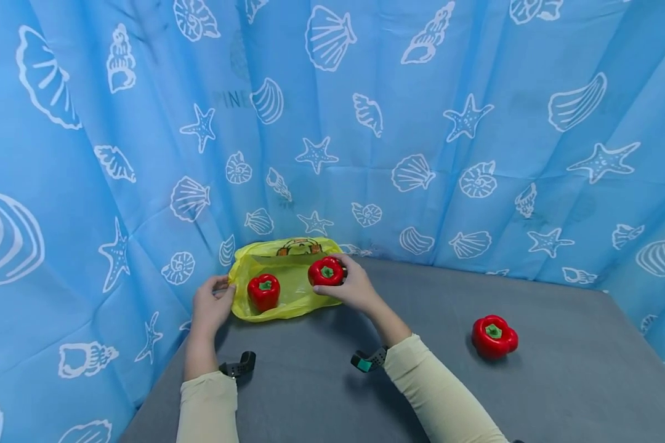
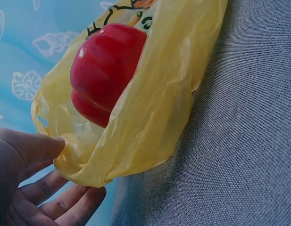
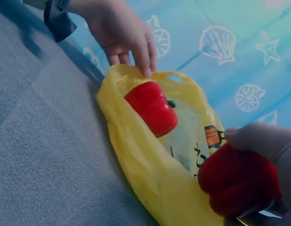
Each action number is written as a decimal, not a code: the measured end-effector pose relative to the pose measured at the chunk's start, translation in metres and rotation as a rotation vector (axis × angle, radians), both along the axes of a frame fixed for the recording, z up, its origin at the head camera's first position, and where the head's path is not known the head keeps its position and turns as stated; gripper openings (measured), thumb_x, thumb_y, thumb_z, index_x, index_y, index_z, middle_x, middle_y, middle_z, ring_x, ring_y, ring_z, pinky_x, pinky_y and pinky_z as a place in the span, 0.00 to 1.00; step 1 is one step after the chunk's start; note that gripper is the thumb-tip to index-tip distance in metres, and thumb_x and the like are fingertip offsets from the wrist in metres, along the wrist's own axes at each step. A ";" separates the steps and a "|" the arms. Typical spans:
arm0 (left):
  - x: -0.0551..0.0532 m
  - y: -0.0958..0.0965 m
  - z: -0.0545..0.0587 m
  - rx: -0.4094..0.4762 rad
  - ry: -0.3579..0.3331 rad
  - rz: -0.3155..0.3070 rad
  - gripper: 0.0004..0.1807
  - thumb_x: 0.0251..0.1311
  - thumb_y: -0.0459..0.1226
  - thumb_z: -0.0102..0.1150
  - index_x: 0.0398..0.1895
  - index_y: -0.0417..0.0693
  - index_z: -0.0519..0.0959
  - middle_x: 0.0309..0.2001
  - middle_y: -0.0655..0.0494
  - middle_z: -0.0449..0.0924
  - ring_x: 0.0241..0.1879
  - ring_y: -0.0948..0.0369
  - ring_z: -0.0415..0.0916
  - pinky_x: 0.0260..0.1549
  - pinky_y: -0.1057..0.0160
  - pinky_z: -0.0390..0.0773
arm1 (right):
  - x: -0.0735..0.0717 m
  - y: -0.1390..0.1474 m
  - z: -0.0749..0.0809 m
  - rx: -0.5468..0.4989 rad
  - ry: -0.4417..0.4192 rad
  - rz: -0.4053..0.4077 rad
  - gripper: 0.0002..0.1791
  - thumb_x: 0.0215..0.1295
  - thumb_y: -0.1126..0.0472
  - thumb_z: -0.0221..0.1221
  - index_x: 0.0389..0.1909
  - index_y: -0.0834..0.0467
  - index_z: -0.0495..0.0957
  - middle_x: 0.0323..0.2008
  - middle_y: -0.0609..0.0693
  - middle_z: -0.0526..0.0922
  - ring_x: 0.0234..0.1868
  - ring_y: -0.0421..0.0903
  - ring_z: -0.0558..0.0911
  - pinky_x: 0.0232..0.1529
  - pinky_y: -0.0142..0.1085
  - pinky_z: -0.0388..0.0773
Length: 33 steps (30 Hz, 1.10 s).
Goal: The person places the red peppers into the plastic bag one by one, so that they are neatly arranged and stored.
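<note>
A yellow plastic bag (image 1: 288,312) lies open on the grey table, a red bell pepper (image 1: 263,293) inside its left part. My left hand (image 1: 212,306) pinches the bag's left edge between thumb and fingers, clearest in the left wrist view, where the same pepper (image 2: 107,70) shows close by. Over the bag's right side, my right hand (image 1: 356,284) grips a second red bell pepper (image 1: 327,271) by its sides, green stem facing up. That held pepper (image 3: 239,179) fills the lower right of the right wrist view. Its underside is hidden in the head view.
A third red bell pepper (image 1: 494,337) rests on the grey table (image 1: 421,314) to the right, apart from the bag. Behind and to the left of the table hangs a blue curtain (image 1: 366,154) with white shell prints. Each wrist wears a dark strap (image 1: 369,360).
</note>
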<state>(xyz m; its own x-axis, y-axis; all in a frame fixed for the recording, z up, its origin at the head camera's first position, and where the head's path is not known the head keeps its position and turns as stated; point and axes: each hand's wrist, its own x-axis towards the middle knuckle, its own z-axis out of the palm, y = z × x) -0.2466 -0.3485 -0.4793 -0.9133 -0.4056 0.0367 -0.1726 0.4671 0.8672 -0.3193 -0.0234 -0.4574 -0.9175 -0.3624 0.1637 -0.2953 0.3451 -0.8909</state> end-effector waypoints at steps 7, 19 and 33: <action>-0.001 0.003 0.001 0.008 -0.004 0.000 0.25 0.79 0.43 0.54 0.73 0.40 0.73 0.67 0.35 0.77 0.65 0.38 0.78 0.59 0.42 0.84 | 0.001 -0.009 0.001 0.014 0.042 -0.024 0.49 0.57 0.53 0.79 0.78 0.55 0.67 0.67 0.55 0.79 0.64 0.54 0.83 0.58 0.49 0.88; -0.001 0.005 0.000 0.009 -0.009 -0.002 0.25 0.80 0.41 0.52 0.73 0.39 0.72 0.68 0.35 0.76 0.65 0.38 0.77 0.61 0.41 0.83 | -0.005 -0.042 0.003 0.096 0.061 0.053 0.46 0.57 0.53 0.79 0.73 0.57 0.68 0.63 0.55 0.81 0.61 0.54 0.83 0.53 0.47 0.89; -0.001 0.005 0.000 0.031 -0.014 -0.013 0.25 0.80 0.41 0.52 0.73 0.38 0.71 0.69 0.34 0.74 0.67 0.37 0.76 0.64 0.40 0.81 | -0.012 -0.063 -0.009 0.184 0.020 0.053 0.42 0.55 0.50 0.80 0.67 0.55 0.71 0.56 0.52 0.84 0.54 0.49 0.85 0.48 0.42 0.89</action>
<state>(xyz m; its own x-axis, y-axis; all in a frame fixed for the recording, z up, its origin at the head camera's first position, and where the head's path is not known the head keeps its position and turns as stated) -0.2481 -0.3436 -0.4791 -0.9187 -0.3948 0.0116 -0.1792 0.4427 0.8786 -0.3315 -0.0866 -0.4668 -0.8937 -0.4355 0.1079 -0.3340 0.4851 -0.8082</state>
